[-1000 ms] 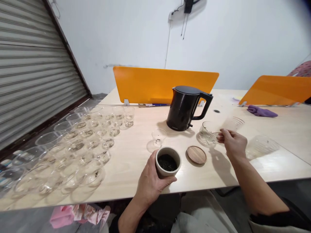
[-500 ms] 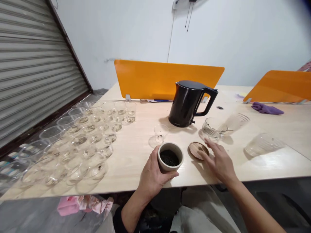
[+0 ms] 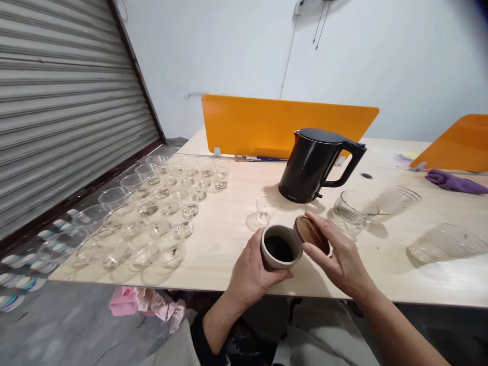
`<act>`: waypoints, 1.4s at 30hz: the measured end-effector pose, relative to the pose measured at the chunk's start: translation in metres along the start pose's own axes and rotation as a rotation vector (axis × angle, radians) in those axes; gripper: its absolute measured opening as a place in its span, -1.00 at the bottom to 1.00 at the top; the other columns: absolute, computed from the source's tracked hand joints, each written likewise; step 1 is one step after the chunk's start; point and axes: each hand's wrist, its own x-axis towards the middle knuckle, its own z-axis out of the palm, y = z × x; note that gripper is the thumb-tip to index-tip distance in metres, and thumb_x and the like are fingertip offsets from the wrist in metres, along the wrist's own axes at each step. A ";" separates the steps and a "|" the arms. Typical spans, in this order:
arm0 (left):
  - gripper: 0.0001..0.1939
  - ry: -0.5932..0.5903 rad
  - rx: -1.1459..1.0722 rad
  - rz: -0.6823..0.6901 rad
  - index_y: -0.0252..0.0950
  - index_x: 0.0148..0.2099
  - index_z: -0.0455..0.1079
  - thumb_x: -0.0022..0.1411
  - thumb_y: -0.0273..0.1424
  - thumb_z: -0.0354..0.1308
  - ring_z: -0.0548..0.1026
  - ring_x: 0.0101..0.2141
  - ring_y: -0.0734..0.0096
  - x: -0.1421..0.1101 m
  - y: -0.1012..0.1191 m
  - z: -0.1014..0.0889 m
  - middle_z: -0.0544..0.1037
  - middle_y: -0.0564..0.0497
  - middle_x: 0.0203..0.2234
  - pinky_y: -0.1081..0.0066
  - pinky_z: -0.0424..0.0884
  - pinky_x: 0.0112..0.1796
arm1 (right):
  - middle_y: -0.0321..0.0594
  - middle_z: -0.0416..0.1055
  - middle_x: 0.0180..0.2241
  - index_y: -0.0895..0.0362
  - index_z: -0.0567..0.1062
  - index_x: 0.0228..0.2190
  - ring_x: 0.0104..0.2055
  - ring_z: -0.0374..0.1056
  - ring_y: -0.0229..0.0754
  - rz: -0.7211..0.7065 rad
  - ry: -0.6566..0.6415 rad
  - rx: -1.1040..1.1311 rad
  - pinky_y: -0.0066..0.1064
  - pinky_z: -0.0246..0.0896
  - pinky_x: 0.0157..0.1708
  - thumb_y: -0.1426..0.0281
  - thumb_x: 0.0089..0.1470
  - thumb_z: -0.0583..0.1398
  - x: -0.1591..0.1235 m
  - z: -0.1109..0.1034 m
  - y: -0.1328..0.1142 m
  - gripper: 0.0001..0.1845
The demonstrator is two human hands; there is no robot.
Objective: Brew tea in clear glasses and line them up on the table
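The left hand [image 3: 249, 272] wraps around a small, pale pottery cup [image 3: 282, 259], fingers curled under its side and thumb up near the rim, clamping it just above the front edge of the table [image 3: 224, 239]. The cup sits tilted toward the person, and dark, loose leaves [image 3: 279, 248] fill its bottom.

The right hand [image 3: 339, 259] pinches a round wooden lid [image 3: 311, 235] between thumb and fingers. The lid stands tilted on its edge, right beside the cup's rim; whether the two touch is hard to tell. The hands are close together, with the cup and lid between them.

Just beyond the cup stands a small clear glass [image 3: 265, 209]. A black electric kettle [image 3: 310, 165] is behind that glass, and a ribbed glass cup [image 3: 353, 211] stands to the right of the kettle. Two more ribbed glasses [image 3: 446, 243] lie on their sides further right. Rows of clear glass cups [image 3: 152, 218] cover the table's left part, many with dark specks inside. A purple cloth [image 3: 455, 181] lies by an orange divider [image 3: 450, 145].
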 end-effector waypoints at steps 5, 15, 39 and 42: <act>0.08 -0.001 -0.011 -0.016 -0.12 0.42 0.07 -0.03 -0.07 0.53 0.39 0.24 -0.09 -0.002 0.000 0.001 0.38 -0.15 0.28 -0.05 0.35 0.21 | -0.02 0.32 0.26 -0.06 0.22 0.37 0.26 0.27 0.18 -0.169 -0.216 -0.065 0.06 0.32 0.18 0.12 0.24 0.25 0.020 0.011 -0.040 -0.25; 0.01 -0.006 0.024 0.016 -0.16 0.43 0.02 0.09 -0.03 0.43 0.37 0.27 -0.09 -0.001 -0.002 0.001 0.33 -0.20 0.33 -0.06 0.32 0.25 | 0.03 0.21 0.35 -0.04 0.16 0.42 0.37 0.11 0.28 -0.282 -0.396 -0.230 0.24 0.24 0.25 0.16 0.29 0.19 0.023 0.024 -0.043 -0.25; -0.40 -0.054 0.167 0.103 -0.24 0.14 0.48 0.12 -0.11 0.46 0.48 0.10 -0.07 0.000 -0.001 0.002 0.57 -0.17 0.06 -0.05 0.43 0.15 | -0.01 0.27 0.24 -0.01 0.33 0.32 0.25 0.27 0.23 -0.189 0.066 -0.209 0.04 0.20 0.25 0.03 0.10 0.32 0.148 -0.015 -0.008 -0.18; -0.44 -0.054 0.166 0.124 -0.25 0.13 0.50 0.13 -0.15 0.46 0.49 0.06 -0.06 0.001 -0.002 0.004 0.59 -0.17 0.03 -0.03 0.45 0.11 | 0.08 0.30 0.19 0.07 0.37 0.29 0.23 0.26 0.26 -0.179 0.025 -0.214 0.06 0.19 0.24 0.03 0.09 0.31 0.194 0.020 0.015 -0.19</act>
